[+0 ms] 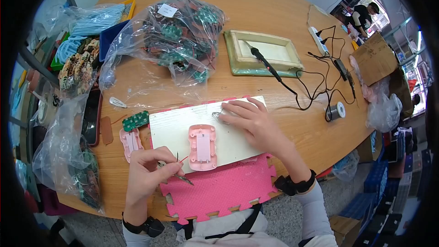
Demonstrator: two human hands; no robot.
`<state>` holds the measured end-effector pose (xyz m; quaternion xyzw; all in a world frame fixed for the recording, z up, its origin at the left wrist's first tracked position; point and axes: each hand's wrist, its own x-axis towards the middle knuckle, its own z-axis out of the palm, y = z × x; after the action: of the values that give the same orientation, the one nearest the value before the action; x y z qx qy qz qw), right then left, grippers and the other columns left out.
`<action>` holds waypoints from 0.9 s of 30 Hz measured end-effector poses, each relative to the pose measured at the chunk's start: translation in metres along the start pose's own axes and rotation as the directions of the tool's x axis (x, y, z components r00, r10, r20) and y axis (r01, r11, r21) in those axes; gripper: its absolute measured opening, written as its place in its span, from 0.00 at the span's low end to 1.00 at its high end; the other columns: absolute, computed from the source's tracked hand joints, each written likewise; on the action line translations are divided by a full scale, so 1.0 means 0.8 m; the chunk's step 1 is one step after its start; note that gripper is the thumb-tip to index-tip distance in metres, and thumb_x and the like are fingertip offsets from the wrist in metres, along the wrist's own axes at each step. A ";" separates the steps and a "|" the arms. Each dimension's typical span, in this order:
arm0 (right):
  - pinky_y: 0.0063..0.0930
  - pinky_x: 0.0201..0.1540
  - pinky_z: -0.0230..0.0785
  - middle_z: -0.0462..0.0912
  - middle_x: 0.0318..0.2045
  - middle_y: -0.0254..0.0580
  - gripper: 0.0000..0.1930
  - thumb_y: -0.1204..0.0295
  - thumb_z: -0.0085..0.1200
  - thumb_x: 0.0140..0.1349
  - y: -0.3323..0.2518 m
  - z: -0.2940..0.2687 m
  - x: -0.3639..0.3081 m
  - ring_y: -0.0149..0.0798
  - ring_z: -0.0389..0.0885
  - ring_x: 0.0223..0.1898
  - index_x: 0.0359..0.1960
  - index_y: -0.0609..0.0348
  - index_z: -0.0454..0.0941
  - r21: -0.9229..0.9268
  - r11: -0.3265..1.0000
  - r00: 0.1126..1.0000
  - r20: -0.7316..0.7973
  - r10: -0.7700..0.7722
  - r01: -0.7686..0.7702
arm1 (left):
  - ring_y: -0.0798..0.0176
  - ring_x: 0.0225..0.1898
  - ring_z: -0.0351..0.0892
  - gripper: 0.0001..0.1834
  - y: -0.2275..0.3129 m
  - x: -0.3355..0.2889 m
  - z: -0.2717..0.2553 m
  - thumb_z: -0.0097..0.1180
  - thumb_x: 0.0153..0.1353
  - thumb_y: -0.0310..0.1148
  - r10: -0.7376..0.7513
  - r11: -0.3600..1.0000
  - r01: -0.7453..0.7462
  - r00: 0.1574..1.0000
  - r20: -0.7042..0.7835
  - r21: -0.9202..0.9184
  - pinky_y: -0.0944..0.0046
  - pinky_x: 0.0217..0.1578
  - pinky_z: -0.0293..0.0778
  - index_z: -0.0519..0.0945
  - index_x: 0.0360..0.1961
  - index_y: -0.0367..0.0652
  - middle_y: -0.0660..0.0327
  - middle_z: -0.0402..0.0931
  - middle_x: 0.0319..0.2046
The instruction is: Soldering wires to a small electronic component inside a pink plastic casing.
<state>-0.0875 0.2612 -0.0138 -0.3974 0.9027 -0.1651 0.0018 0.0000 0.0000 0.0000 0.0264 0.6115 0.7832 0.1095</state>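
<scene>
My left hand (153,171) pinches a small dark part (184,180) with red and black wire ends, just left of a pink plastic shell (194,148). Most of that part is hidden by the fingers. The shell lies with its hollow side up on a white board (171,130) and has a pale rectangular compartment in its middle. At the board's far side, my right hand (254,126) has its fingertips closed at a small loose coil of silvery wire (216,116). Another pink shell piece (131,143) and a green circuit board (136,121) lie beyond my left hand.
A pink foam mat (219,187) lies under the board. Beyond stand a clear bag of wired circuit boards (183,41) and a soldering iron (266,64) resting on a shallow tray (233,66). Its cord, a wire spool (336,111) and a power strip (318,41) are right.
</scene>
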 end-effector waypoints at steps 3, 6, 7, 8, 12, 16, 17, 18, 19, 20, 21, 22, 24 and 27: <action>0.39 0.60 0.44 0.67 0.52 0.38 0.23 0.83 0.44 0.46 -0.005 -0.002 -0.001 0.35 0.61 0.57 0.46 0.50 0.71 -0.047 0.999 0.996 -0.086 -0.005 0.001 | 0.68 0.23 0.72 0.02 0.002 0.000 0.002 0.55 0.45 0.18 0.015 1.000 -0.015 1.000 -0.006 -0.001 0.73 0.25 0.66 0.78 0.23 0.31 0.55 0.74 0.20; 0.42 0.60 0.43 0.67 0.53 0.38 0.24 0.85 0.43 0.45 -0.002 -0.009 0.003 0.37 0.61 0.57 0.47 0.51 0.70 0.108 0.994 0.989 -0.144 0.027 -0.011 | 0.68 0.23 0.72 0.02 0.002 0.001 -0.001 0.55 0.45 0.17 0.010 1.000 -0.010 1.000 -0.010 -0.003 0.73 0.24 0.66 0.78 0.22 0.31 0.55 0.74 0.20; 0.40 0.58 0.48 0.69 0.51 0.40 0.23 0.85 0.42 0.45 0.001 -0.012 0.004 0.39 0.64 0.54 0.46 0.52 0.71 0.120 0.993 0.982 -0.184 0.033 -0.011 | 0.68 0.23 0.73 0.02 0.001 0.001 -0.002 0.55 0.45 0.17 0.008 1.000 -0.008 1.000 -0.011 -0.002 0.73 0.24 0.66 0.78 0.22 0.31 0.55 0.74 0.20; 0.38 0.56 0.53 0.71 0.49 0.42 0.22 0.85 0.42 0.45 0.005 -0.014 0.004 0.41 0.67 0.52 0.45 0.53 0.72 0.131 0.991 0.974 -0.223 0.039 -0.010 | 0.68 0.23 0.73 0.02 0.000 0.002 -0.003 0.55 0.45 0.17 0.007 1.000 -0.007 1.000 -0.013 -0.001 0.74 0.24 0.66 0.78 0.23 0.31 0.55 0.74 0.20; 0.28 0.48 0.62 0.75 0.41 0.43 0.16 0.84 0.42 0.51 0.021 -0.021 -0.010 0.39 0.72 0.45 0.42 0.57 0.74 0.411 0.901 0.874 -0.379 0.306 -0.137 | 0.67 0.23 0.73 0.02 0.002 0.001 -0.001 0.55 0.45 0.17 0.004 1.000 -0.005 1.000 -0.020 -0.028 0.73 0.25 0.67 0.78 0.23 0.31 0.55 0.74 0.20; 0.20 0.42 0.64 0.76 0.34 0.40 0.11 0.79 0.42 0.58 0.047 -0.008 -0.034 0.30 0.73 0.39 0.41 0.63 0.73 0.746 0.618 0.705 -0.299 0.643 -0.247 | 0.67 0.24 0.74 0.02 0.001 0.002 -0.004 0.55 0.45 0.17 0.008 0.999 -0.008 1.000 -0.005 -0.031 0.73 0.26 0.67 0.78 0.23 0.31 0.55 0.75 0.20; 0.19 0.42 0.63 0.76 0.34 0.39 0.12 0.77 0.42 0.59 0.051 -0.003 -0.035 0.28 0.73 0.38 0.43 0.65 0.72 0.769 0.570 0.689 -0.246 0.682 -0.290 | 0.67 0.24 0.74 0.02 0.002 0.001 -0.005 0.55 0.45 0.17 0.013 1.000 -0.013 1.000 0.007 -0.019 0.73 0.26 0.67 0.78 0.23 0.31 0.56 0.75 0.20; 0.19 0.42 0.63 0.76 0.34 0.39 0.12 0.77 0.42 0.59 0.057 0.001 -0.035 0.28 0.73 0.38 0.43 0.65 0.72 0.765 0.573 0.686 -0.249 0.683 -0.293 | 0.67 0.24 0.74 0.02 0.001 0.003 -0.004 0.55 0.45 0.17 0.014 1.000 -0.014 1.000 0.012 -0.023 0.73 0.26 0.67 0.78 0.23 0.31 0.56 0.75 0.20; 0.18 0.41 0.63 0.75 0.33 0.38 0.14 0.77 0.43 0.59 0.063 0.005 -0.033 0.28 0.73 0.36 0.47 0.64 0.68 0.756 0.566 0.652 -0.251 0.715 -0.330 | 0.67 0.23 0.74 0.02 0.000 0.004 -0.003 0.55 0.45 0.17 0.028 1.000 -0.028 0.999 0.029 -0.014 0.73 0.26 0.67 0.78 0.23 0.31 0.56 0.75 0.20; 0.17 0.40 0.63 0.75 0.33 0.38 0.18 0.76 0.44 0.58 0.070 0.009 -0.030 0.28 0.74 0.35 0.51 0.64 0.64 0.746 0.557 0.617 -0.254 0.745 -0.365 | 0.67 0.23 0.74 0.02 -0.001 0.005 -0.001 0.55 0.45 0.17 0.042 0.999 -0.042 0.998 0.046 -0.005 0.73 0.26 0.67 0.78 0.23 0.31 0.56 0.75 0.21; 0.17 0.40 0.63 0.75 0.33 0.38 0.18 0.76 0.44 0.58 0.081 0.026 -0.019 0.28 0.74 0.35 0.51 0.64 0.64 0.758 0.548 0.627 -0.242 0.740 -0.354 | 0.67 0.23 0.74 0.02 -0.002 0.002 -0.005 0.55 0.45 0.17 0.036 0.999 -0.036 0.999 0.027 0.010 0.73 0.26 0.67 0.78 0.23 0.31 0.56 0.75 0.21; 0.16 0.38 0.63 0.74 0.31 0.36 0.21 0.75 0.46 0.57 0.092 0.024 -0.013 0.26 0.73 0.32 0.54 0.62 0.60 0.807 0.507 0.609 -0.246 0.754 -0.302 | 0.67 0.23 0.74 0.02 0.000 0.003 -0.003 0.55 0.45 0.17 0.033 0.999 -0.033 0.999 0.024 -0.002 0.73 0.26 0.67 0.78 0.23 0.31 0.56 0.75 0.21; 0.16 0.36 0.63 0.73 0.28 0.35 0.25 0.74 0.48 0.57 0.102 0.016 0.003 0.25 0.72 0.30 0.56 0.60 0.56 0.851 0.466 0.591 -0.252 0.766 -0.241 | 0.67 0.23 0.74 0.02 0.002 0.003 -0.002 0.55 0.45 0.17 0.034 0.999 -0.034 0.999 0.021 -0.010 0.72 0.26 0.67 0.78 0.23 0.31 0.56 0.75 0.21; 0.14 0.32 0.62 0.69 0.25 0.31 0.27 0.73 0.51 0.55 0.110 0.007 0.030 0.21 0.68 0.27 0.56 0.57 0.55 0.879 0.465 0.618 -0.310 0.722 -0.103 | 0.67 0.23 0.74 0.02 0.001 0.001 -0.004 0.55 0.46 0.18 -0.009 0.999 0.009 1.000 0.002 -0.051 0.73 0.26 0.67 0.78 0.24 0.31 0.56 0.75 0.21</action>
<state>-0.1659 0.2977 -0.0425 -0.0143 0.7378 -0.6684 -0.0927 -0.0018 -0.0027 -0.0004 0.0217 0.5915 0.7979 0.1141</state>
